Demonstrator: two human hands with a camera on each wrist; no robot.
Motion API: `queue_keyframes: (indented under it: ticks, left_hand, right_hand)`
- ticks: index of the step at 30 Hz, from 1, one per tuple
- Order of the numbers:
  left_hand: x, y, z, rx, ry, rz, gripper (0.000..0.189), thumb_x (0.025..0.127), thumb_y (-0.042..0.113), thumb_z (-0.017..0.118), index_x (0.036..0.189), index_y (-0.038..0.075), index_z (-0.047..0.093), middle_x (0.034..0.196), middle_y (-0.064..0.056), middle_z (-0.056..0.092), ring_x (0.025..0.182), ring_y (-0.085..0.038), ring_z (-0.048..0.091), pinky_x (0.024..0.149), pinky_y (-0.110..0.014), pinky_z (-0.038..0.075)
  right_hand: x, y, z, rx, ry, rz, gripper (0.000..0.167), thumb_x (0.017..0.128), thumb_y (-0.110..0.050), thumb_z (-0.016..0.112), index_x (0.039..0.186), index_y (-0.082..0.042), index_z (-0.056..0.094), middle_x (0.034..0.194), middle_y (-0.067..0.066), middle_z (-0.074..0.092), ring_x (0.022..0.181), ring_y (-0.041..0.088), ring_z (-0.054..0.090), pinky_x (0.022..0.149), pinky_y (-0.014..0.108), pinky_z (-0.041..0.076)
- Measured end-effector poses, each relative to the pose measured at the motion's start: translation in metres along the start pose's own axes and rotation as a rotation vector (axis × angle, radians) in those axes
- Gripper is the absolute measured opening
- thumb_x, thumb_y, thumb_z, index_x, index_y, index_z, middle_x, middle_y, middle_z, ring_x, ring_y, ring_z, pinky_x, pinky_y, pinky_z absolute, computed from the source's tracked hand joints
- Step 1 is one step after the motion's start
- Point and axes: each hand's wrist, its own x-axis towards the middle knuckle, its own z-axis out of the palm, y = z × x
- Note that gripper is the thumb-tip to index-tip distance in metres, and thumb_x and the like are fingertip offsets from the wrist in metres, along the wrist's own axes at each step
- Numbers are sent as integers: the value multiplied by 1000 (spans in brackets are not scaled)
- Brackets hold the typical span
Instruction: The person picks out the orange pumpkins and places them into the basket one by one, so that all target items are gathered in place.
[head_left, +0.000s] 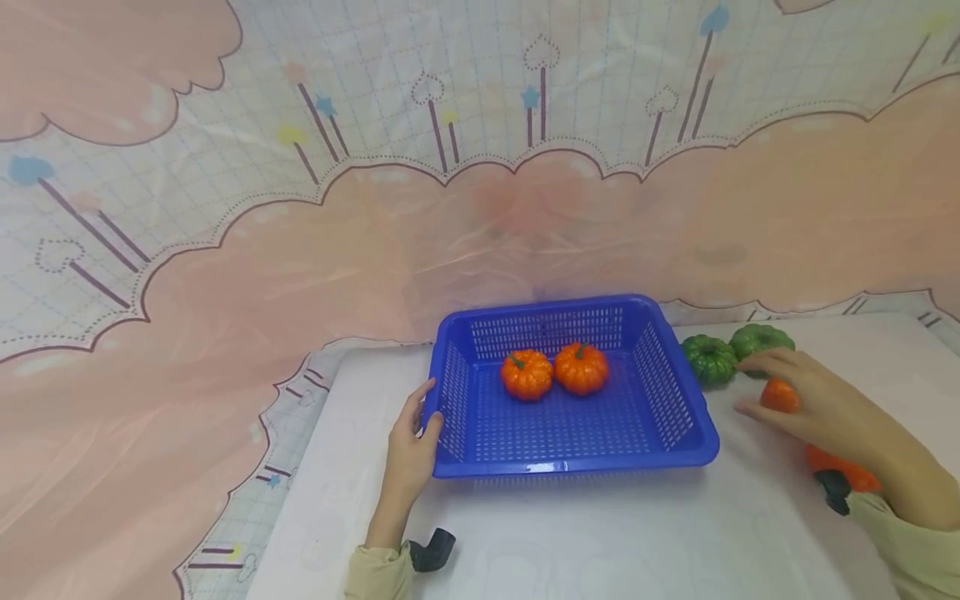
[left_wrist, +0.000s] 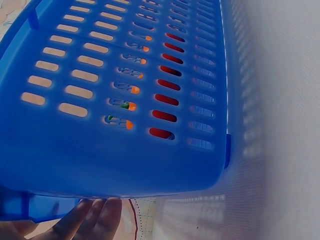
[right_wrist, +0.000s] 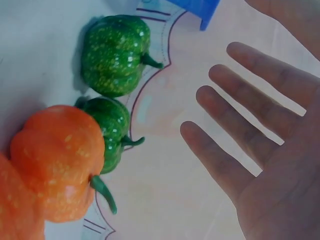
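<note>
A blue perforated plastic basket (head_left: 570, 467) stands on the white table, holding two small orange pumpkins (head_left: 527, 374) side by side. My left hand (head_left: 411, 454) grips its left rim, thumb at the top edge; in the left wrist view, fingers (left_wrist: 107, 217) show below the basket wall (left_wrist: 115, 170). To the right of the basket, my right hand (head_left: 821, 404) is over an orange pumpkin (head_left: 780, 396), fingers spread and holding nothing. Near its fingertips lie two green pumpkins (head_left: 708, 360). Another orange pumpkin (head_left: 843, 467) is partly hidden under the right wrist.
A patterned cloth (head_left: 480, 233) with peach cloud shapes hangs behind the table and continues down its left side. Black bands (head_left: 432, 550) sit at both wrists, by the beige sleeves. The basket's far edge is close to the cloth.
</note>
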Motion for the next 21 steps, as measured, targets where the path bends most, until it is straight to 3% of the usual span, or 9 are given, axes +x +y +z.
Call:
queue_keyframes:
  ticks: [7,13,21]
  left_hand:
    - [0,0,0,-12,-2,-5,49,100,6,49,148,15,45,150,-23,45,137,-44,44,111,-62,34]
    - [-1,1,0,-7,0,-19,49,100,6,48,148,15,45,149,-24,45,137,-44,44,110,-64,35]
    - [-1,0,0,-7,1,-19,48,100,7,48,148,15,45,150,-24,45,137,-45,43,110,-64,34]
  right_hand:
    - [-9,5,0,-20,-13,53,50,83,-28,80,122,-1,63,128,25,55,123,48,43,94,73,36]
    - [-14,12,-2,-62,-100,135,57,87,-34,76,127,1,58,134,32,48,124,54,38,93,77,34]
    - [-23,22,-4,-66,-123,168,57,84,-30,79,126,3,59,131,34,48,120,55,38,90,79,34]
